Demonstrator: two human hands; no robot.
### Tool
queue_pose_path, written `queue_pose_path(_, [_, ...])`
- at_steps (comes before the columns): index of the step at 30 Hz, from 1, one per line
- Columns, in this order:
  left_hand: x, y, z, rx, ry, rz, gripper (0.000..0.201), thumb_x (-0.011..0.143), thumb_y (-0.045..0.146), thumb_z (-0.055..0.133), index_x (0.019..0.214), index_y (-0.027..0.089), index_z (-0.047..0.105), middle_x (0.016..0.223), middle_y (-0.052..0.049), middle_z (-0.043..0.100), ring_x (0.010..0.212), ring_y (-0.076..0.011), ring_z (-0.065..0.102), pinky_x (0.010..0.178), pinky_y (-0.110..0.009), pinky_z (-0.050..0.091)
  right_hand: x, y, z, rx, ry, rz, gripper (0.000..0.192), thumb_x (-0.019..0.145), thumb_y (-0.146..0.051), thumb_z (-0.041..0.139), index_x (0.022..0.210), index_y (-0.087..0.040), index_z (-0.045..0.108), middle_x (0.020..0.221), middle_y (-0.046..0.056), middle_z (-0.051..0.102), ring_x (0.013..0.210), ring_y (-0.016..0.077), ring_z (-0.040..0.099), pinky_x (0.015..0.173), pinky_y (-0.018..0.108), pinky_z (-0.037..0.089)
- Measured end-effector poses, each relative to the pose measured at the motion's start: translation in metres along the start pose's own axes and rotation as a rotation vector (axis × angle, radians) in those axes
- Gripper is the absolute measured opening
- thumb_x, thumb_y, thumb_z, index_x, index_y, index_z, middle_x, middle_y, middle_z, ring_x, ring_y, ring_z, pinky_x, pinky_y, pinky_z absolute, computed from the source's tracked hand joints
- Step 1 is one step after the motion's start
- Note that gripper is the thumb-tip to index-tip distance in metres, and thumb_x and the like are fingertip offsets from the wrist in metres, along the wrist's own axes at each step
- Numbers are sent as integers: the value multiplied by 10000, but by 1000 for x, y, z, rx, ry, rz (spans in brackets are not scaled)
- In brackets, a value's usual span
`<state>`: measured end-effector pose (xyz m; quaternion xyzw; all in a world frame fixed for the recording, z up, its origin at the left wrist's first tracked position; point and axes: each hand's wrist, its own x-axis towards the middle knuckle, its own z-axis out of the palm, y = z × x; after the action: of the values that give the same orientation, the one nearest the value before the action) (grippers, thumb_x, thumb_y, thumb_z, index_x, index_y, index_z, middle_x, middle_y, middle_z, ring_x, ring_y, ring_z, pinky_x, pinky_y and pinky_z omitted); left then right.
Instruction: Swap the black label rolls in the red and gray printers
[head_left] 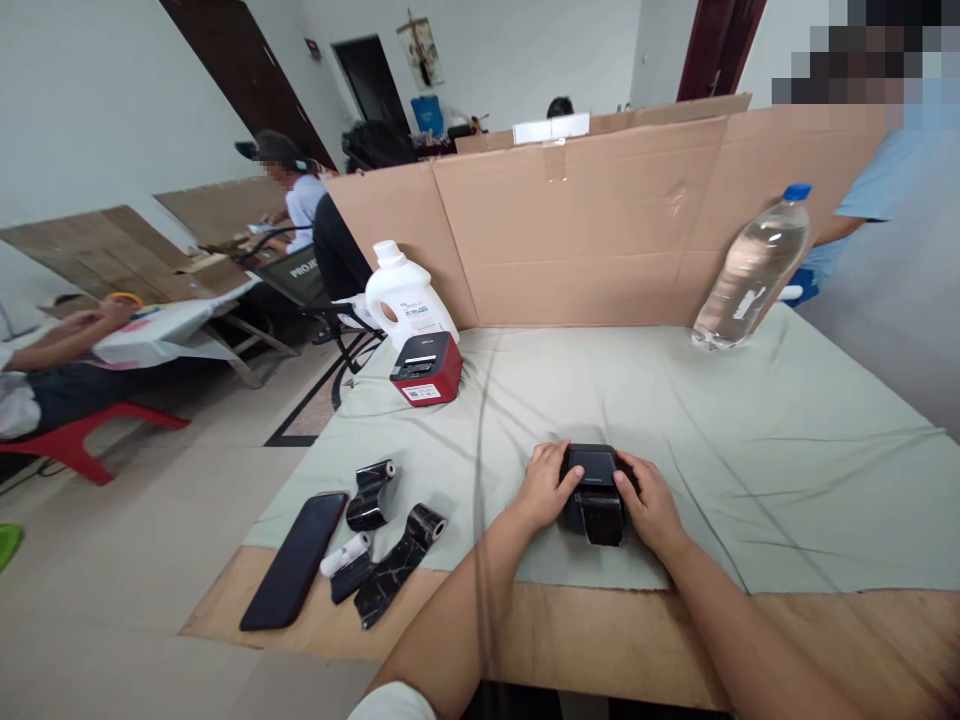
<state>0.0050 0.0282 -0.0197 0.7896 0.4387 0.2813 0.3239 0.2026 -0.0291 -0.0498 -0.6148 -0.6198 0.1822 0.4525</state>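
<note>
While both grip black printer (pixel 595 492), left hand (pixel 546 487), right hand (pixel 651 503)

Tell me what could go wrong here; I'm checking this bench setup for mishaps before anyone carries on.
1. The black device held between the left hand and right hand sits near the cloth's front edge; a slip might send it off the table.
2. The phone and black ribbon rolls lie at the table's corner and could be knocked off.
3. The water bottle looks tilted against the cardboard and may topple.
</note>
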Motion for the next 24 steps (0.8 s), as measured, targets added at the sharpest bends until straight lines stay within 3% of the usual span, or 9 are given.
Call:
queue_pose_path(6, [-3,1,0,-376,-40,79,591,863,509,553,1351,187,465,1289,-134,493,1167,-262,498,1033,-430,399,-4,-4,-7,240,-77,44,496,904,-493,472,1297,-190,466,1221,132,596,996,234,628,879,408,523])
queue_pose_path(10, [-4,0,6,-654,-78,-33,680,759,539,682,1314,196,491,1363,-131,421,1153,-261,506,1012,-409,414,-3,-3,-8,323,-187,64,570,856,-517,552,1314,-196,445,1260,129,584,1099,255,598,973,431,480])
queue_pose_path(14, [-3,-1,5,-854,-214,-168,749,699,476,761,1330,193,475,1316,-127,499,1203,-275,488,1058,-420,359,-4,-6,-10,399,-226,84,619,805,-526,621,1306,-200,459,1273,131,578,1157,271,571,1012,437,458])
queue_pose_path(18, [-4,-1,0,-935,-330,-197,746,735,416,739,1387,243,421,1310,-97,534,1209,-266,498,1051,-415,360,-6,-10,-10,483,-216,79,655,787,-513,649,1327,-206,438,1316,145,555,1188,285,561,1016,456,457])
queue_pose_path(24, [-3,0,1,-944,-302,-219,730,718,402,746,1354,228,434,1218,-83,572,1103,-235,545,969,-359,404,-3,-9,-8,512,-229,132,654,783,-495,656,1330,-204,448,1251,136,588,1124,278,596,964,455,488])
